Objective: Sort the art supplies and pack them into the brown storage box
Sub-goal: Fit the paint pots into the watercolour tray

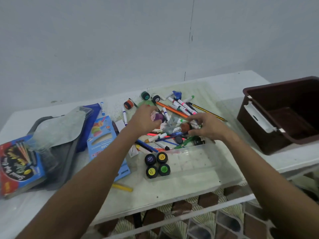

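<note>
A heap of markers, pencils and small paint jars (174,118) lies on the white table (224,87). My left hand (145,119) reaches into the heap with its fingers curled over a purple jar (158,116). My right hand (207,126) pinches a brown-red paint jar (185,127) in the heap. Several black jars with coloured lids (157,164) stand grouped in a clear plastic tray (189,163) near me. The brown storage box (279,114) sits at the right, open, with nothing visible inside it.
A blue coloured-pencil carton (103,140), a blue-and-clear pouch (69,128) and a red and blue booklet (19,164) lie at the left. A yellow pencil (122,187) rests near the front edge. Patterned floor shows beyond the table edge.
</note>
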`<control>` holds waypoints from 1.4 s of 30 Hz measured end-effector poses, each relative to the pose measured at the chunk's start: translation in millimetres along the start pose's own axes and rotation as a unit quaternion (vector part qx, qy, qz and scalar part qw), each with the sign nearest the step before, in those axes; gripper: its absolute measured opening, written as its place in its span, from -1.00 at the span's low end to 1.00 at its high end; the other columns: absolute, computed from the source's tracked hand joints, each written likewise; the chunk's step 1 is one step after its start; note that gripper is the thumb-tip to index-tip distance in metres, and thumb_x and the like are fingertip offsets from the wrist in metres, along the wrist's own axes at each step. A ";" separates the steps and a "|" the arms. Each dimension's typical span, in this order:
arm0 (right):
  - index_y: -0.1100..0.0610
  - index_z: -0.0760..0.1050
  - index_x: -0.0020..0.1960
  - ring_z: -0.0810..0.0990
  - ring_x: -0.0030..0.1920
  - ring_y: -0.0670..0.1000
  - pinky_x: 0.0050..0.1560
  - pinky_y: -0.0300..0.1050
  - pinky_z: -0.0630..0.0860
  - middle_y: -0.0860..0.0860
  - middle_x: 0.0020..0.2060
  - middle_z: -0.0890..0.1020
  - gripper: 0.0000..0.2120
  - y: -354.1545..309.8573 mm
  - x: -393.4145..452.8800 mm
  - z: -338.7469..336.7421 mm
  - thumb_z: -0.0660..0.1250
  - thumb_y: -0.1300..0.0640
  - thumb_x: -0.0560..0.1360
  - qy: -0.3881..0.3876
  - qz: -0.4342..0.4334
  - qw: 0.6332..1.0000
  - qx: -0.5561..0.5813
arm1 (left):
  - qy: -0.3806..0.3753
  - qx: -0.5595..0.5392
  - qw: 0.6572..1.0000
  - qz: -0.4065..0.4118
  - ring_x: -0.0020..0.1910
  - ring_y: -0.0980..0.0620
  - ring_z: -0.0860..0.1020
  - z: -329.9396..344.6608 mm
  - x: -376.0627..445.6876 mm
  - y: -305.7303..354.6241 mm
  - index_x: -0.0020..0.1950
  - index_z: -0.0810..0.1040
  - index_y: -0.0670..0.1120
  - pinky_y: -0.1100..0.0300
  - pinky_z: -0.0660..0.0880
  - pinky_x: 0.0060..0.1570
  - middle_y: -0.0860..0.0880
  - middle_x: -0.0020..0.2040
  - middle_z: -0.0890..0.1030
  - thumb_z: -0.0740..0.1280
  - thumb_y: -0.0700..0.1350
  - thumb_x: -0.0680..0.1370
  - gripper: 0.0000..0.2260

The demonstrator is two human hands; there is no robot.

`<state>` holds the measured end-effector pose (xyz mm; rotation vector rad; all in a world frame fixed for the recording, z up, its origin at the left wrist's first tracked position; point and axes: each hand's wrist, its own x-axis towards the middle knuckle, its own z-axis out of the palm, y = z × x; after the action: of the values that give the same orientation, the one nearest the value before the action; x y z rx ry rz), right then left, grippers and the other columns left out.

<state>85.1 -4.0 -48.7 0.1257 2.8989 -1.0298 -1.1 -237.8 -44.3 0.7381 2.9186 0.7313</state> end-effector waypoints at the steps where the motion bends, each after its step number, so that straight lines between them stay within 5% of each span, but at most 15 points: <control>1: 0.03 0.57 0.21 0.50 0.01 -0.07 0.00 -0.25 0.35 -0.05 0.04 0.57 -0.49 0.5 3.8 -0.8 0.58 0.12 0.28 -0.021 0.003 1.000 -0.005 | -0.018 0.018 1.000 0.003 0.21 -0.12 0.45 1.3 7.5 -0.3 0.38 0.43 -0.07 0.08 0.37 0.20 -0.17 0.22 0.46 0.41 0.02 0.46 -0.48; 6: -0.01 0.59 0.18 0.50 0.04 -0.06 0.00 -0.21 0.35 -0.07 0.08 0.57 -0.51 5.7 14.7 6.1 0.59 0.12 0.27 -0.041 -0.007 0.999 -0.016 | -0.080 0.068 0.994 0.003 0.16 -0.13 0.47 8.2 26.2 1.6 0.41 0.39 -0.02 0.06 0.41 0.17 -0.15 0.20 0.40 0.37 0.03 0.49 -0.49; 11: 0.01 0.61 0.15 0.47 0.01 -0.07 0.00 -0.23 0.35 -0.08 0.01 0.52 -0.55 12.7 18.6 13.2 0.58 0.16 0.28 -0.010 -0.008 1.000 -0.021 | -0.088 0.060 0.994 0.018 -0.33 0.06 0.41 8.9 26.0 2.9 0.07 0.60 -0.14 0.24 0.33 -0.34 -0.07 -0.19 0.43 0.38 -0.08 0.49 -0.79; 13: -0.01 0.64 0.09 0.50 -0.04 -0.08 -0.08 -0.29 0.36 -0.09 -0.03 0.55 -0.63 14.0 17.8 14.1 0.56 0.14 0.29 0.005 -0.006 1.000 -0.014 | -0.080 0.035 0.996 0.001 -0.38 0.06 0.40 7.7 23.4 3.7 -0.04 0.62 -0.15 0.26 0.30 -0.42 -0.10 -0.22 0.49 0.40 -0.12 0.44 -0.85; 19: 0.01 0.65 -0.10 0.63 -0.12 -0.10 -0.13 -0.25 0.56 -0.12 -0.16 0.68 -0.83 -7.0 -13.7 6.2 0.47 0.19 0.33 0.026 -0.036 0.994 0.100 | -0.004 -0.092 0.996 -0.019 -0.18 0.05 0.49 -6.9 -14.0 22.3 0.16 0.57 -0.06 0.26 0.35 -0.16 -0.03 -0.10 0.54 0.44 -0.13 0.38 -0.65; 23: 0.01 0.65 -0.10 0.64 -0.13 -0.03 -0.10 -0.16 0.59 -0.07 -0.16 0.67 -0.79 -21.9 -48.9 7.7 0.47 0.24 0.32 0.014 -0.078 0.986 0.149 | 0.028 -0.162 0.986 -0.002 -0.17 0.04 0.57 -8.0 -60.7 38.9 -0.09 0.61 -0.04 0.33 0.48 -0.20 0.12 -0.20 0.57 0.44 -0.20 0.36 -0.84; 26: -0.01 0.65 -0.02 0.62 -0.16 -0.05 -0.11 -0.16 0.59 -0.05 -0.12 0.61 -0.74 -21.6 -70.9 15.8 0.51 0.17 0.30 0.032 -0.090 0.985 0.140 | 0.014 -0.182 0.983 -0.011 -0.08 0.05 0.57 6.5 -89.0 45.7 0.01 0.54 0.05 0.12 0.57 -0.06 0.11 -0.11 0.55 0.43 -0.13 0.32 -0.72; 29: 0.01 0.64 0.05 0.60 -0.15 -0.12 -0.13 -0.28 0.56 -0.02 -0.06 0.57 -0.67 -14.9 -83.2 24.5 0.52 0.14 0.29 0.024 -0.091 0.991 0.100 | 0.017 -0.159 0.987 0.016 -0.07 0.04 0.49 22.1 -109.7 53.2 0.15 0.56 -0.01 0.08 0.49 -0.02 0.02 -0.09 0.49 0.35 -0.01 0.34 -0.62; 37: 0.05 0.62 0.11 0.57 -0.12 -0.10 -0.22 -0.45 0.38 -0.05 -0.05 0.59 -0.65 -5.6 -86.5 45.8 0.50 0.12 0.33 0.032 -0.092 0.993 0.060 | 0.076 -0.069 0.995 -0.001 -0.13 0.13 0.49 48.9 -128.9 59.2 -0.05 0.54 0.10 -0.02 0.46 -0.03 0.17 -0.17 0.52 0.38 0.07 0.34 -0.78; 42: 0.05 0.64 0.04 0.56 -0.11 -0.13 -0.08 -0.34 0.48 -0.07 -0.08 0.61 -0.72 -0.8 -86.6 53.7 0.51 0.14 0.34 0.040 -0.105 0.992 0.056 | 0.095 -0.020 0.995 -0.023 0.00 0.08 0.44 62.4 -130.7 53.8 0.04 0.60 0.08 0.04 0.32 0.02 0.11 -0.06 0.46 0.46 0.10 0.37 -0.73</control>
<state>172.9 -43.4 -82.3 -0.1387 2.9746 -1.2477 147.9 -229.0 -84.6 0.6285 3.0660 0.8987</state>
